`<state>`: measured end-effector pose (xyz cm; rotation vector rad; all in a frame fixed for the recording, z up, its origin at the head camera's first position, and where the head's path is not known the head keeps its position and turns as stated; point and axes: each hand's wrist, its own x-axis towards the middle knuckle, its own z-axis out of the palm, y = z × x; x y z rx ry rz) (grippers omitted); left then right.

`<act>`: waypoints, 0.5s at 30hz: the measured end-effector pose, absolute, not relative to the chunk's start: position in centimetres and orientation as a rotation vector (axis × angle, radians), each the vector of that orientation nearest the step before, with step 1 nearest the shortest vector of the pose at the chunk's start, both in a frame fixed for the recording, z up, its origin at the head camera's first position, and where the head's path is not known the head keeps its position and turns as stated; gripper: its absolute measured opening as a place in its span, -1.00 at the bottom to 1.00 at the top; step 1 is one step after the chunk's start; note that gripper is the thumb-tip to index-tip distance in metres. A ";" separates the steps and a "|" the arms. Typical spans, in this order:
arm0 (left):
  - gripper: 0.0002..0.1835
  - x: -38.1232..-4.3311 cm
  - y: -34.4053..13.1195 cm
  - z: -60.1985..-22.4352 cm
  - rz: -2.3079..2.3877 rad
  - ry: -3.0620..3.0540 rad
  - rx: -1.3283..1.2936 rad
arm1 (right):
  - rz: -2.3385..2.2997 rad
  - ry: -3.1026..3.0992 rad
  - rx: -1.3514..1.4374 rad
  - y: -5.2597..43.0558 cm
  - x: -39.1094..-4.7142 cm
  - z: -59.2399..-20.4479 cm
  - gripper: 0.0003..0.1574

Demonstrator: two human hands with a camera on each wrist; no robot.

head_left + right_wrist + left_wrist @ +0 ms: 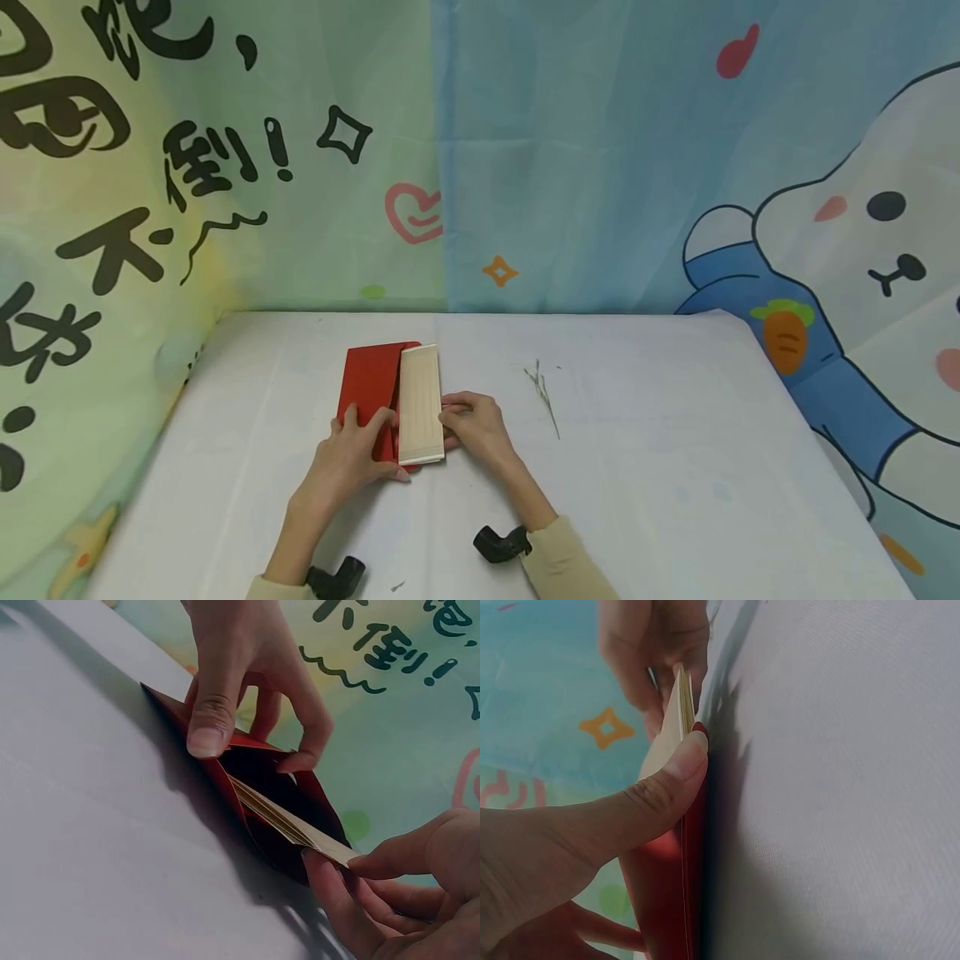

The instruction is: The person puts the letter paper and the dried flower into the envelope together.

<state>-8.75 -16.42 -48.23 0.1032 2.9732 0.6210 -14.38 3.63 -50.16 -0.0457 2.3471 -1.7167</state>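
A red paper envelope (369, 373) lies on the white table, its mouth facing right. A flat, cream folded paper (420, 400) with several layers sits partly inside that mouth, most of it sticking out. My left hand (348, 454) holds the envelope near its mouth, thumb on the near edge and fingers on the upper side. In the right wrist view the envelope's mouth (234, 796) gapes around the folded paper (304, 831). My right hand (477, 425) pinches the paper's outer right edge between thumb and fingers. The paper's inner end is hidden in the envelope.
A thin dried sprig (543, 392) lies on the white tablecloth (675, 467) right of the hands. A small dark scrap (397, 587) is near the front edge. A printed cloth backdrop (562, 167) rises behind the table. Black wrist mounts (501, 544) sit at both wrists.
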 end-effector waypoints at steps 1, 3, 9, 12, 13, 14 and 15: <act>-0.23 -8.8 -16.4 -48.2 0.616 2.974 0.104 | -1.713 2.346 -0.048 3.5 -14.4 -50.1 -0.64; -0.24 -8.8 -16.4 -48.2 0.611 2.973 0.110 | -1.697 2.361 -0.057 3.2 -14.4 -50.1 -0.64; -0.21 -8.9 -16.5 -48.2 0.590 2.984 0.122 | -1.773 2.245 -0.059 2.2 -14.4 -50.1 -0.63; -0.20 -8.9 -16.5 -48.2 0.575 2.984 0.119 | -1.829 2.142 -0.037 1.7 -14.4 -50.2 -0.61; -0.19 -8.9 -16.5 -48.2 0.568 2.985 0.118 | -1.833 2.130 -0.037 1.5 -14.4 -50.2 -0.61; -0.19 -8.9 -16.5 -48.2 0.564 2.982 0.115 | -1.834 2.123 -0.035 1.4 -14.4 -50.3 -0.61; -0.19 -8.9 -16.5 -48.3 0.560 2.984 0.115 | -1.834 2.120 -0.038 1.2 -14.4 -50.4 -0.60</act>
